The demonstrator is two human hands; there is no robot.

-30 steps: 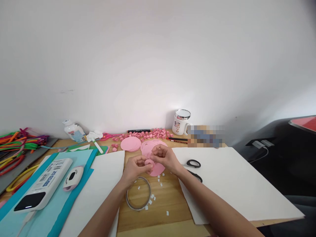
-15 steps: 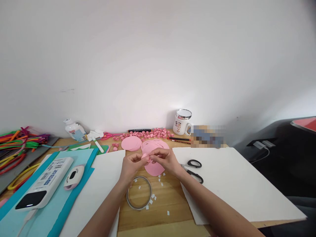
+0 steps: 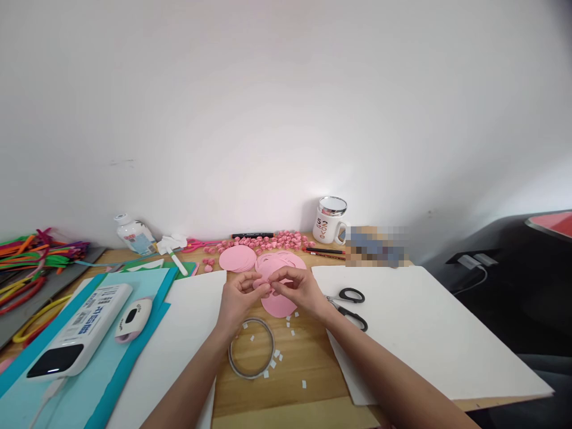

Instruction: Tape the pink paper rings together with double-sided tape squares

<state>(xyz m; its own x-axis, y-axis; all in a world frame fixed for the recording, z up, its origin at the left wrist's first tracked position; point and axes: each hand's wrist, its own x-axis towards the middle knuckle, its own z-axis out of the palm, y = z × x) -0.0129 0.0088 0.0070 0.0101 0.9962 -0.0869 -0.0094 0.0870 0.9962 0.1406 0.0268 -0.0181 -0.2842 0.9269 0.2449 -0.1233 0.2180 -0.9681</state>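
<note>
Fingertips pinched, my left hand (image 3: 236,298) and my right hand (image 3: 301,290) meet over the middle of the table, both closed on a small piece of pink paper (image 3: 258,285). Most of that piece is hidden by the fingers. Behind and below the hands lie overlapping pink paper circles (image 3: 279,305), with a neater stack of pink circles (image 3: 237,258) to their left. Small rolled pink paper roses (image 3: 288,239) are heaped along the wall. A roll of tape (image 3: 272,345) lies flat in front of my left hand, among white paper bits (image 3: 304,384).
Black-handled scissors (image 3: 352,295) lie on the right white board (image 3: 424,339). A lidded mug (image 3: 328,225) stands by the wall. On the left are a white power bank (image 3: 84,328), a pink-and-white tape dispenser (image 3: 134,319), a bottle (image 3: 136,235) and colourful pipe cleaners (image 3: 44,256).
Both hands stay in nearly the same place, still pinching the pink paper. Their fingers have shifted slightly on it, and the view has moved a little.
</note>
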